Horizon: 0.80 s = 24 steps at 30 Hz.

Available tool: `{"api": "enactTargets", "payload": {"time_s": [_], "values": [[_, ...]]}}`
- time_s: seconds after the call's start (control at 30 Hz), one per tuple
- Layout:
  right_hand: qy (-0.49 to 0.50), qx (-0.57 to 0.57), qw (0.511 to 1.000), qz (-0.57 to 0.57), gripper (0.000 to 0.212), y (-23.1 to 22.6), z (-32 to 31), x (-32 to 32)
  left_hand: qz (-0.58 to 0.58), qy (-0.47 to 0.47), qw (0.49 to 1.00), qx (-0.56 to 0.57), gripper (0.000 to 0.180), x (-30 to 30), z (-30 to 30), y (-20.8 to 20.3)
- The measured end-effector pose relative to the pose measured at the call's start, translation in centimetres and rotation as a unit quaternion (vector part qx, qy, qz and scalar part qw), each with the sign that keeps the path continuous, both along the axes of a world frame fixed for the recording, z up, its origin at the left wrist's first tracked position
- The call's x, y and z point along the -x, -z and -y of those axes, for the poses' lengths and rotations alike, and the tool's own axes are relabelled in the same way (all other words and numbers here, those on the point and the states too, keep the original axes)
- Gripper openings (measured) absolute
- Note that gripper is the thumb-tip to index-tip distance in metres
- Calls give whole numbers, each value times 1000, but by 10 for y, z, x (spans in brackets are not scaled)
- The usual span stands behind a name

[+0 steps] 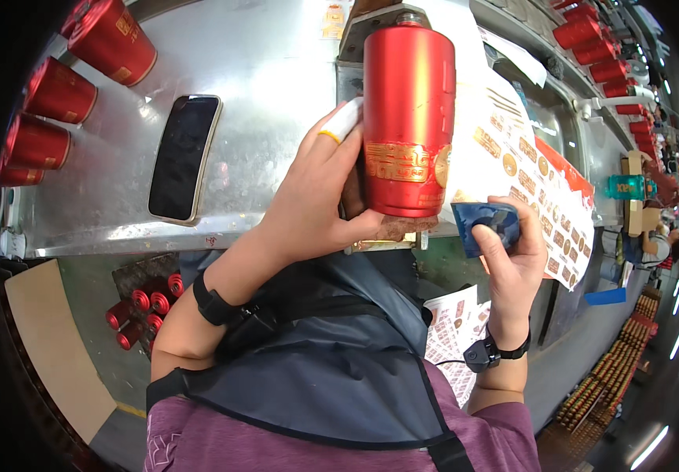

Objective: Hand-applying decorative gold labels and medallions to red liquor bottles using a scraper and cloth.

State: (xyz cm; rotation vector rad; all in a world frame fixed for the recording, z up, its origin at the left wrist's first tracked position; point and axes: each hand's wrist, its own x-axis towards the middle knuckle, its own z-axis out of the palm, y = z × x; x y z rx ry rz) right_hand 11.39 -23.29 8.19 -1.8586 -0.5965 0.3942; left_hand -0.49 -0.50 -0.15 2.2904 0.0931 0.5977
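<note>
A shiny red bottle (408, 102) with a gold decorated band stands in front of me, its threaded neck pointing away. My left hand (308, 189) grips the bottle's left side, with the thumb near its lower end. One finger wears a white cover (343, 119) with a yellow rim. Just right of the bottle's lower end, my right hand (518, 244) pinches a small, flat, dark blue scraper-like piece (490, 226) between thumb and fingers. It looks apart from the bottle. A brownish block (394, 228) shows beneath the bottle's lower end.
A black-screened phone (184, 157) lies on the metal bench (264, 102). Several red containers (114, 41) stand at the far left. Sheets of gold and red stickers (532, 177) spread to the right. Small red bottles (141, 300) sit low on the left, beside a cardboard panel (60, 346).
</note>
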Motion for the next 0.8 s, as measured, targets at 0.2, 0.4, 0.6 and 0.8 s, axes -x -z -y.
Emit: {"api": "enactTargets", "payload": {"time_s": [0.2,0.4,0.6,0.8], "values": [[44,-15,998,-50,32,15,31,1,68,-16,996,-49,80,9,20,-28],[-15,-8,999,-33,38,30,17,3,153,24,966,-206,52,23,12,-30],[-27,-26,999,-12,39,31,22,9,171,42,954,-241,49,7,20,-34],[-22,-16,1000,-6,40,35,22,10,129,16,964,-231,62,-12,22,-40]]}}
